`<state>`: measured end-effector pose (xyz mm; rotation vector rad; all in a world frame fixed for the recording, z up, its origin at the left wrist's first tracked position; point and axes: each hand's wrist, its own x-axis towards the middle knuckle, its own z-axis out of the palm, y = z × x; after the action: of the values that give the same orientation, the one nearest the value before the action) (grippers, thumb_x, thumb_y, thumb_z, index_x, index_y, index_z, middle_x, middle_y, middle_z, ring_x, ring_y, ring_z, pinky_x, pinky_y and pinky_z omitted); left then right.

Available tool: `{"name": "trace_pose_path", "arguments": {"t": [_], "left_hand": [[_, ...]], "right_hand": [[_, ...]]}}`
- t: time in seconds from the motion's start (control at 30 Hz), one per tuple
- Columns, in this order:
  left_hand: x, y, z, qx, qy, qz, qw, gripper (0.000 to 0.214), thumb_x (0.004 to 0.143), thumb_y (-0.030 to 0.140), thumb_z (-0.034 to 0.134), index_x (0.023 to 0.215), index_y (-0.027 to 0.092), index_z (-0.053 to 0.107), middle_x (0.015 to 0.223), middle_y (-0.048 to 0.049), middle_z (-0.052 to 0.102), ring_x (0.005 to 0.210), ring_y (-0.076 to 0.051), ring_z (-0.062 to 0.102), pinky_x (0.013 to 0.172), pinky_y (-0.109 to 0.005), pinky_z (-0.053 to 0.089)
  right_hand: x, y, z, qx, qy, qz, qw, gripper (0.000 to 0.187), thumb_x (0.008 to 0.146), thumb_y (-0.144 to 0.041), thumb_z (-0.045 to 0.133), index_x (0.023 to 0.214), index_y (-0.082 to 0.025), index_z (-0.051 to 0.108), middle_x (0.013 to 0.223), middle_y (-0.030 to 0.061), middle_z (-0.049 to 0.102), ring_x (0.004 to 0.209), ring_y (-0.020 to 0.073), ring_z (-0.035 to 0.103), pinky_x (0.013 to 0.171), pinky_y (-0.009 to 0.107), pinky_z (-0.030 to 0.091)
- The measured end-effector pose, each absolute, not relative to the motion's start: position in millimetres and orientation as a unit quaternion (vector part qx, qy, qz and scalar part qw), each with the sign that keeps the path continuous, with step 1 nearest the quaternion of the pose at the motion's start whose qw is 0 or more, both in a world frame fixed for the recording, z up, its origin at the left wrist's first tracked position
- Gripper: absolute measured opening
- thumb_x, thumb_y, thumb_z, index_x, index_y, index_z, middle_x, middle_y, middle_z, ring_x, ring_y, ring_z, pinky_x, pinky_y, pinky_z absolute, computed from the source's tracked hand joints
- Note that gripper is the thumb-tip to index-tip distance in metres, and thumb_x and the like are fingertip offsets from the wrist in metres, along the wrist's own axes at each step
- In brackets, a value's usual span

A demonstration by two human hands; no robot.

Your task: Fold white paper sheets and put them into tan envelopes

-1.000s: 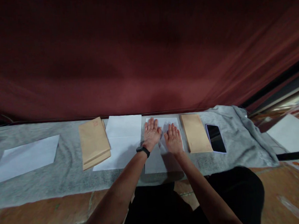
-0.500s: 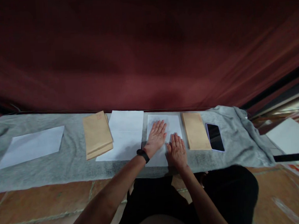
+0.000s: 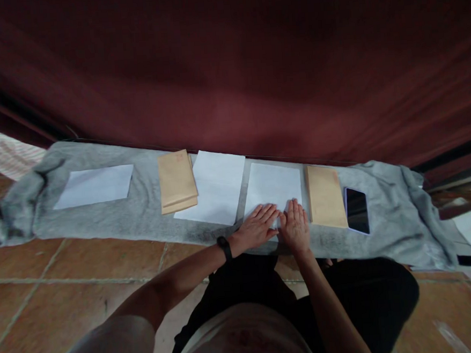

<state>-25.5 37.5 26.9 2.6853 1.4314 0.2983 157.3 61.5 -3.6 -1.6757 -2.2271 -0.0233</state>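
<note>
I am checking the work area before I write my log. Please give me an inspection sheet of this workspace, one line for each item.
Surface: grey cloth spread on a tiled floor.
Job's things: white sheet lying flat, its near edge under both hands.
Clutter: brown envelope and phone on its right; second white sheet, envelope stack and third white sheet on its left.
Hands: left hand and right hand open, flat, side by side on the sheet; black band on the left wrist.
Cables: nothing seen.
Surroundings: dark red curtain behind the cloth.
</note>
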Motion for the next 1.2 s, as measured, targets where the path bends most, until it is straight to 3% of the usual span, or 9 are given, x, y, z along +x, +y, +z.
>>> {"name": "trace_pose_path", "arguments": {"t": [0.5, 0.93, 1.2], "left_hand": [[-28, 26, 28, 0.882, 0.459, 0.097, 0.042, 0.054, 0.104, 0.041, 0.038, 0.152, 0.017, 0.037, 0.163, -0.0116, 0.031, 0.152, -0.023, 0.023, 0.125, -0.045, 0.014], [-34, 13, 23, 0.864, 0.491, 0.104, 0.028, 0.059, 0.104, 0.043, 0.036, 0.154, 0.012, 0.032, 0.162, -0.0133, 0.03, 0.153, -0.022, 0.018, 0.126, -0.044, 0.017], [-41, 1, 21, 0.852, 0.512, 0.106, 0.011, 0.064, 0.102, 0.047, 0.039, 0.155, 0.011, 0.03, 0.161, -0.0169, 0.031, 0.152, -0.025, 0.023, 0.125, -0.046, 0.024]], "right_hand": [[181, 32, -13, -0.579, -0.789, -0.043, 0.202, 0.061, 0.105, -0.04, 0.033, 0.156, -0.007, 0.028, 0.156, 0.022, 0.039, 0.144, 0.0342, 0.037, 0.112, 0.052, 0.038], [194, 11, -7, -0.603, -0.778, -0.048, 0.169, 0.06, 0.106, -0.043, 0.03, 0.154, -0.007, 0.034, 0.154, 0.0214, 0.042, 0.143, 0.0304, 0.04, 0.116, 0.049, 0.031], [203, 3, -7, -0.609, -0.771, -0.038, 0.181, 0.061, 0.106, -0.045, 0.027, 0.153, -0.007, 0.035, 0.152, 0.0219, 0.045, 0.143, 0.0302, 0.04, 0.116, 0.051, 0.032]]}}
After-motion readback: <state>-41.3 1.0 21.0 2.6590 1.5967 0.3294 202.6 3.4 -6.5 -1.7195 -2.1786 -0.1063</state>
